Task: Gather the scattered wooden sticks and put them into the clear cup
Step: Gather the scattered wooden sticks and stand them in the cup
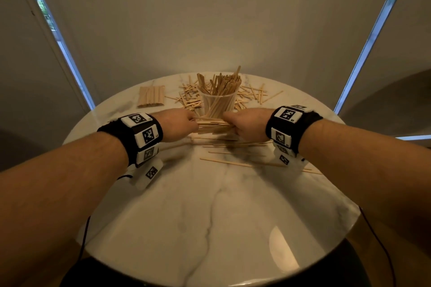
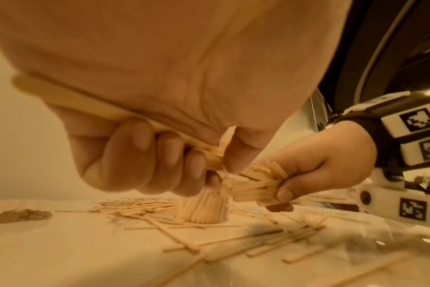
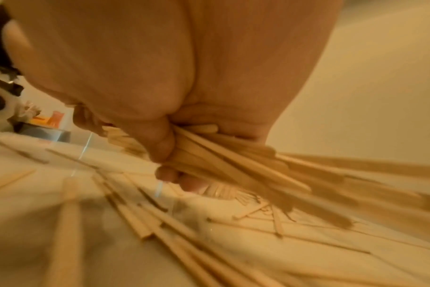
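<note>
A clear cup [image 1: 218,102] packed with upright wooden sticks stands at the table's far middle; its base [image 2: 204,209] also shows in the left wrist view. Just in front of it, both hands hold one horizontal bundle of sticks [image 1: 213,123] above the table. My left hand [image 1: 179,123] grips the bundle's left end, fingers [image 2: 145,155] curled round it. My right hand [image 1: 245,124] grips the right end [image 2: 260,186], thumb and fingers closed on the sticks [image 3: 209,155]. Loose sticks [image 1: 224,161] lie below and in front of the hands.
Many short sticks [image 1: 189,98] lie scattered around the cup. A neat row of sticks [image 1: 151,96] lies at the far left. The round marble table [image 1: 210,216] ends close behind the cup; a wall stands beyond.
</note>
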`<state>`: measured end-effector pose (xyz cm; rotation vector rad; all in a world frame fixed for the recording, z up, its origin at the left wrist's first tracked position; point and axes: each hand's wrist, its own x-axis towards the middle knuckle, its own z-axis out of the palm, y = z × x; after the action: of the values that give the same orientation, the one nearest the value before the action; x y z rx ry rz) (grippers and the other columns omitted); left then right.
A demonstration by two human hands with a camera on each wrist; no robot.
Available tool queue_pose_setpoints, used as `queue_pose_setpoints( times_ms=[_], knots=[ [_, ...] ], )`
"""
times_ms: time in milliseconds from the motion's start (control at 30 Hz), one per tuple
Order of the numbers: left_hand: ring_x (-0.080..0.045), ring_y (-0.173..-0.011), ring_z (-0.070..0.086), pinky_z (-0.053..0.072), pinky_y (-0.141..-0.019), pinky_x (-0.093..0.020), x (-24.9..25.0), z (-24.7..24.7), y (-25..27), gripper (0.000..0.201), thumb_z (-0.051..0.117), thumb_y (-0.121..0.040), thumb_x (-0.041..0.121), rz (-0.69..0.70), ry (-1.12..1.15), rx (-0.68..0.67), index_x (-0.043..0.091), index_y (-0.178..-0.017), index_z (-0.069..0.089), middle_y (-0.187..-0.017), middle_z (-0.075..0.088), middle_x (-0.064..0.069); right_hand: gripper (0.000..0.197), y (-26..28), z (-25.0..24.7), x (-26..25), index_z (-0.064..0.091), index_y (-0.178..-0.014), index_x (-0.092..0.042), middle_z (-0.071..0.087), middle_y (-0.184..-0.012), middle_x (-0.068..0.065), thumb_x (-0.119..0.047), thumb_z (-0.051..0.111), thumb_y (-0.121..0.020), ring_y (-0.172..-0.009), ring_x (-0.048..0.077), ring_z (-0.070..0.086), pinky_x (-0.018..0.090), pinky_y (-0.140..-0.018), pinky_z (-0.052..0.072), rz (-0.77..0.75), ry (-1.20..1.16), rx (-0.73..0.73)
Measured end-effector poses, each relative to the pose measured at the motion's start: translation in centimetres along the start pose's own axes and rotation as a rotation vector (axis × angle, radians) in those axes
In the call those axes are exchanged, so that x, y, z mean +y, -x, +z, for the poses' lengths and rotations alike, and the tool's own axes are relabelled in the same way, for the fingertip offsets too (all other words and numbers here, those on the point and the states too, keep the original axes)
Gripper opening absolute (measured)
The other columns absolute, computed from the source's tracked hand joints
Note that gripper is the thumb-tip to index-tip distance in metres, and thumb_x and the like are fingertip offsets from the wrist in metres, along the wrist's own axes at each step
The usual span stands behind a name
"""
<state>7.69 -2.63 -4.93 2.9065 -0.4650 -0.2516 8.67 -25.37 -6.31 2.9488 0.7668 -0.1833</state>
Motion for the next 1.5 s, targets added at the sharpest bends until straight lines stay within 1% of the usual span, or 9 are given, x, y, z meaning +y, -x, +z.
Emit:
queue_pose_setpoints(
  times_ms=[133, 367, 533, 733, 900, 1100, 1267, 1400, 1500],
  knots=[
    [-0.011, -0.075, 0.054, 0.035, -0.061, -0.03, -1.1, -0.8, 0.3, 0.036, 0.038, -0.108, 0.05, 0.025, -0.005, 0.088, 0.029, -0.085, 0.056, -0.082, 0.059, 0.005, 0.006, 0.3, -1.6, 1.4, 0.046, -0.111, -0.037, 0.06, -0.089, -0.01, -0.033, 0.045, -0.108, -0.084, 0.02, 0.059, 0.032, -0.067, 0.044, -0.008, -0.116, 0.093],
    [-0.018, -0.073, 0.056, 0.049, -0.073, -0.037, -1.6, -1.5, -0.3, 0.026, 0.047, -0.102, 0.014, 0.08, 0.316, 0.121, 0.026, -0.093, 0.068, -0.079, 0.061, 0.0, 0.022, 0.0, -2.8, 1.7, 0.052, -0.109, -0.034, 0.06, -0.084, -0.01, -0.054, 0.047, -0.104, -0.077, 0.01, 0.057, 0.035, -0.069, 0.047, 0.001, -0.164, 0.193],
    [-0.013, -0.074, 0.059, 0.044, -0.065, -0.032, -1.3, -1.3, -0.8, 0.032, 0.054, -0.099, 0.061, 0.093, 0.169, 0.202, 0.031, -0.092, 0.063, -0.079, 0.063, 0.007, 0.032, -0.3, -3.3, 1.5, 0.057, -0.119, -0.029, 0.064, -0.088, -0.007, -0.055, 0.048, -0.103, -0.079, 0.013, 0.059, 0.034, -0.068, 0.046, 0.016, -0.167, 0.187],
    [-0.016, -0.065, 0.053, 0.036, -0.058, -0.031, -1.4, -1.9, -1.4, 0.038, 0.047, -0.105, 0.05, 0.157, 0.181, 0.271, 0.026, -0.076, 0.056, -0.071, 0.059, 0.002, 0.021, 0.6, -4.7, 2.5, 0.06, -0.104, -0.039, 0.062, -0.082, -0.008, -0.057, 0.05, -0.102, -0.074, 0.013, 0.058, 0.031, -0.062, 0.041, 0.016, -0.295, 0.259],
    [-0.015, -0.065, 0.053, 0.04, -0.061, -0.033, -2.0, -3.0, -2.0, 0.039, 0.042, -0.108, 0.045, 0.158, 0.283, 0.327, 0.025, -0.077, 0.056, -0.072, 0.058, 0.005, 0.029, 1.7, -4.1, 5.5, 0.063, -0.092, -0.037, 0.058, -0.072, -0.012, -0.06, 0.049, -0.101, -0.059, 0.001, 0.052, 0.028, -0.061, 0.042, 0.112, -0.554, 0.422],
    [-0.011, -0.05, 0.035, 0.03, -0.043, -0.023, -1.0, -2.2, -2.5, 0.04, 0.042, -0.111, 0.035, 0.121, 1.087, 0.266, 0.021, -0.075, 0.053, -0.06, 0.042, 0.007, 0.043, 0.6, -3.4, 4.7, 0.063, -0.081, -0.03, 0.048, -0.059, -0.014, -0.067, 0.048, -0.097, -0.049, 0.008, 0.04, 0.027, -0.046, 0.035, 0.13, -1.154, 0.616],
    [-0.011, -0.049, 0.027, 0.025, -0.038, -0.021, 0.6, -2.2, -2.8, 0.039, 0.041, -0.11, 0.037, 0.222, 1.499, 0.141, 0.021, -0.076, 0.055, -0.063, 0.038, 0.004, 0.051, -0.2, -4.4, 3.3, 0.066, -0.093, -0.02, 0.041, -0.062, -0.007, -0.07, 0.062, -0.088, -0.049, 0.011, 0.031, 0.024, -0.043, 0.027, 0.083, -1.711, 0.68],
    [-0.011, -0.049, 0.031, 0.029, -0.039, -0.021, 2.3, -1.3, -3.3, 0.038, 0.04, -0.11, 0.038, 0.215, 1.421, 0.088, 0.02, -0.08, 0.055, -0.062, 0.041, 0.004, 0.058, -1.1, -4.8, 1.8, 0.06, -0.11, -0.011, 0.036, -0.064, -0.006, -0.06, 0.073, -0.082, -0.048, 0.008, 0.027, 0.023, -0.041, 0.024, -0.047, -1.858, 0.539],
    [-0.011, -0.047, 0.032, 0.026, -0.042, -0.022, 3.6, 0.0, -3.5, 0.039, 0.042, -0.11, 0.041, 0.194, 1.281, 0.012, 0.02, -0.081, 0.057, -0.058, 0.041, 0.004, 0.04, -2.1, -3.7, 0.4, 0.069, -0.107, -0.01, 0.041, -0.068, 0.003, -0.044, 0.076, -0.088, -0.046, 0.009, 0.03, 0.021, -0.039, 0.026, -0.054, -1.833, 0.527]
  ],
)
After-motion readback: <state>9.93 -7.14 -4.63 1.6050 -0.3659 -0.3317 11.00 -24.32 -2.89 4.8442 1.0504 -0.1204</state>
